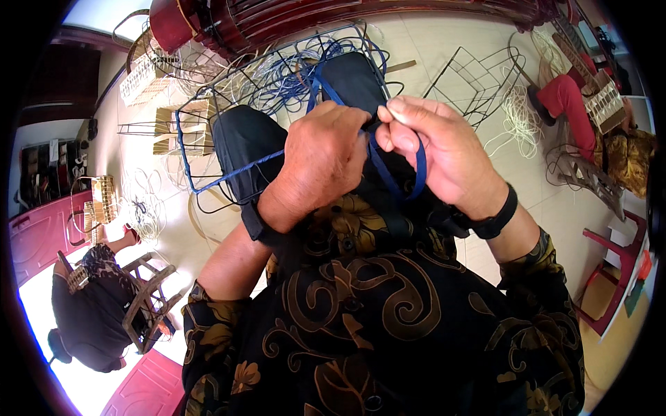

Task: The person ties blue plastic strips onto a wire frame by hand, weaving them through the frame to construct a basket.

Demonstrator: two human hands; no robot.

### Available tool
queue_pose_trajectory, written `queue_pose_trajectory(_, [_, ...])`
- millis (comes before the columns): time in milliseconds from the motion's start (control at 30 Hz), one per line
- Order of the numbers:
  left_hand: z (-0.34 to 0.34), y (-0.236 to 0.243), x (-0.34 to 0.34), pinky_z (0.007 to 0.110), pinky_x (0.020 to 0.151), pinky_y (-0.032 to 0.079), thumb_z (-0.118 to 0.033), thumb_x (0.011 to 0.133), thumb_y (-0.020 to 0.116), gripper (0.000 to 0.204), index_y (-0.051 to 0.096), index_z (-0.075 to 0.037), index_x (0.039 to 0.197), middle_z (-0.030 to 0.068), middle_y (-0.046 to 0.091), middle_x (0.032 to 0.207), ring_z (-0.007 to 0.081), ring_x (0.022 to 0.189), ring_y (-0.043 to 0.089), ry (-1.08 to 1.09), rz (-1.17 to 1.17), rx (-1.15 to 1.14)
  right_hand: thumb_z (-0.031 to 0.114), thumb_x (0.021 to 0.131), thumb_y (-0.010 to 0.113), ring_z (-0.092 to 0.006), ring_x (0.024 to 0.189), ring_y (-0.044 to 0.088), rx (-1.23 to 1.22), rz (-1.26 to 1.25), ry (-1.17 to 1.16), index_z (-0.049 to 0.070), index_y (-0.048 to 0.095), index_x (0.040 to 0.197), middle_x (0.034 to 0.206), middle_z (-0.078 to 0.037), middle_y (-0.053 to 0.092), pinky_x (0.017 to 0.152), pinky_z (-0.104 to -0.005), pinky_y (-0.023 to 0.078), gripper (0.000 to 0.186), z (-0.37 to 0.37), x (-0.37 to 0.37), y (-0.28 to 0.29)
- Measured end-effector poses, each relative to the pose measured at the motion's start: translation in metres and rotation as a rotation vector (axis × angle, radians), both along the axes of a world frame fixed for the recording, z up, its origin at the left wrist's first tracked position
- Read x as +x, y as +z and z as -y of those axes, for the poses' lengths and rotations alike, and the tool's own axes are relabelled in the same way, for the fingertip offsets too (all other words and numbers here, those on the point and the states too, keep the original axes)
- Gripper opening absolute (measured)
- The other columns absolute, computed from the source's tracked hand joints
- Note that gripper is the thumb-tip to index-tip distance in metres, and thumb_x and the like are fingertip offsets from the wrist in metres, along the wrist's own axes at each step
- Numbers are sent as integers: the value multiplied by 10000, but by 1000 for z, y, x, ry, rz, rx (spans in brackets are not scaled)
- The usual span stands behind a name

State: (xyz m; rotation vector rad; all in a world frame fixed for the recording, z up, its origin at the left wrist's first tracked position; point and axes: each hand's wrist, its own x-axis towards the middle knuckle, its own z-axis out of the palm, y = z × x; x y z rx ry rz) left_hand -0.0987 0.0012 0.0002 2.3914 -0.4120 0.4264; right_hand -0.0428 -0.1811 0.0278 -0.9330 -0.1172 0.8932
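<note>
Here, left hand tight on a wire frame, right hand in a pinch on blue strip.

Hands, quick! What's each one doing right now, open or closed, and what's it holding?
Left hand: closed on the blue-wrapped wire frame.
Right hand: closed, thumb and fingers holding the looped blue strip.

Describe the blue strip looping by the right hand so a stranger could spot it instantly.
Find the seated person's dark trousers, then the left hand and right hand above them. The flat blue strip curves between the two, beside the right palm. Unlike the tangled blue strands farther ahead, it forms one open loop.
</note>
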Motion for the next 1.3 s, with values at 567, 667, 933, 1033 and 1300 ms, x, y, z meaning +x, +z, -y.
queue_pose_trajectory(567, [-17,19,21,449,586,479,-101,826,662,99,587,-44,796,197,590,709,419,698,595,-120,-264,-26,219,1025,471,-237,1011,631,439,281,178,36,619,1091,918,-75,670,886,-368,508,244,19,121,79])
queue_pose_trajectory(667, [-17,24,35,449,592,478,-111,816,662,128,580,-33,755,200,582,704,415,699,595,-219,-324,-9,231,1040,446,-252,1123,603,584,594,76,66,614,1194,1115,-102,681,936,-397,486,281,37,134,73])
queue_pose_trajectory(933, [-18,26,36,408,582,463,-89,815,643,112,583,-15,756,172,549,662,336,644,561,-179,-398,-95,213,936,618,-202,1246,531,-232,834,6,49,670,1189,1265,-77,618,1046,-343,417,306,29,77,-41])
queue_pose_trajectory(1033, [-19,27,37,362,571,463,-77,831,647,89,607,-13,783,132,553,648,245,603,555,-187,-419,-56,172,831,732,-224,1168,563,-395,1168,-72,81,723,1042,1196,-68,637,1005,-338,433,230,13,55,-49])
queue_pose_trajectory(1300, [-34,33,53,390,597,476,-79,823,659,67,653,-30,869,151,596,713,363,669,600,-394,-349,134,52,719,784,-257,966,597,-344,1408,-159,78,687,862,934,-36,676,855,-347,469,174,2,44,-35])
